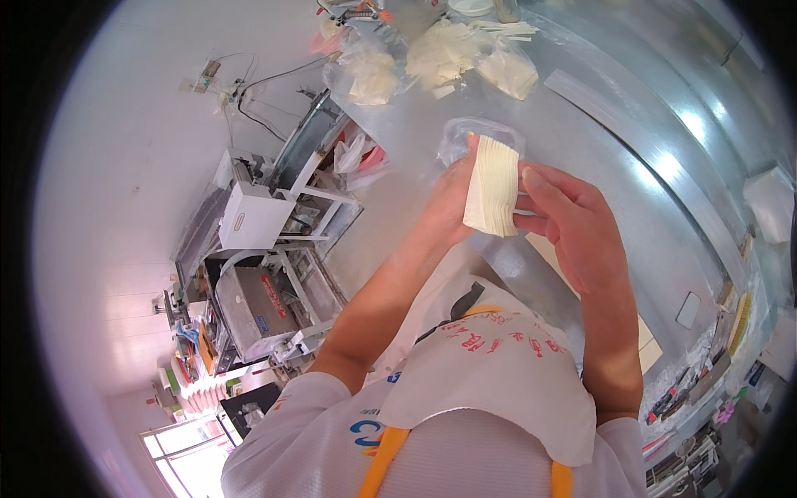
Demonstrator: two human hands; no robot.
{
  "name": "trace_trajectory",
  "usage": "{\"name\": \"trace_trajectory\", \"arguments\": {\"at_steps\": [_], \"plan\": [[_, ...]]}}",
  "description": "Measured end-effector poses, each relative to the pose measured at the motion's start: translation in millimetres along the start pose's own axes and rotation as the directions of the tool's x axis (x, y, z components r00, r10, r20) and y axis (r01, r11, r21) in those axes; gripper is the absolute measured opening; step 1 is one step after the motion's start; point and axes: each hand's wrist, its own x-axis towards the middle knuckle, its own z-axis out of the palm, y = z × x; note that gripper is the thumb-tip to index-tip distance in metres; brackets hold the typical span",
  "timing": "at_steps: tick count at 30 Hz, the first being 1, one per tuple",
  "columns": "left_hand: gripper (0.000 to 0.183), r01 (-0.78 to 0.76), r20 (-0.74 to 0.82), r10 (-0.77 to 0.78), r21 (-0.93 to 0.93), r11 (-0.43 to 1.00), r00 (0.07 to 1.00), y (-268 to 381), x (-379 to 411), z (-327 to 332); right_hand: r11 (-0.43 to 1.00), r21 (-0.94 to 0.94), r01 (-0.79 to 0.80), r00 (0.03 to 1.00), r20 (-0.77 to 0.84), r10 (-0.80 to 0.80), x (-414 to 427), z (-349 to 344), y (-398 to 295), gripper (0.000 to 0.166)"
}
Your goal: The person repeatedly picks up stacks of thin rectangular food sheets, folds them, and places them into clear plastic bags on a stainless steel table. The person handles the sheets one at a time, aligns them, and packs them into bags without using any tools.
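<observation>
A thick stack of thin, pale yellow dough sheets (492, 187) stands between my hands, its layered edges facing up. My left hand (453, 202) holds the stack from its left side, with the fingers partly hidden behind it. On the other side, my right hand (563, 208) has its fingertips against the stack's right edge, thumb raised. Just beyond the stack, a clear plastic bag (454, 134) lies on the metal table (598, 174). Farther off are a loose heap of similar pale sheets (439, 53) and two clear bags of them (370, 78), (510, 68).
A long metal bar (622, 137) lies along the table. At right are a phone-like flat object (688, 310), a yellow-bristled brush (741, 324) and several hand tools (675, 395). White-cased machines (255, 215) stand on frames at left, near a wall with cables.
</observation>
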Motion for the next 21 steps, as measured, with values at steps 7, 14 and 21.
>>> {"name": "trace_trajectory", "arguments": {"at_steps": [7, 14, 21], "plan": [[0.079, -0.002, -0.075, 0.007, 0.065, 0.998, 0.997, -2, -5, -6, 0.996, -0.089, 0.022, 1.0, -0.006, -0.023, -7, 8, 6, 0.046], [0.068, -0.092, -0.189, 0.259, 0.613, 0.785, 0.947, -5, -14, -7, 0.996, -0.082, -0.014, 0.992, -0.126, 0.004, 13, -11, 49, 0.046], [0.072, 0.026, -0.058, -0.009, 0.297, 0.955, 0.998, -1, -50, -48, 0.994, -0.106, -0.037, 0.995, 0.088, 0.046, 15, -23, 43, 0.055]]}}
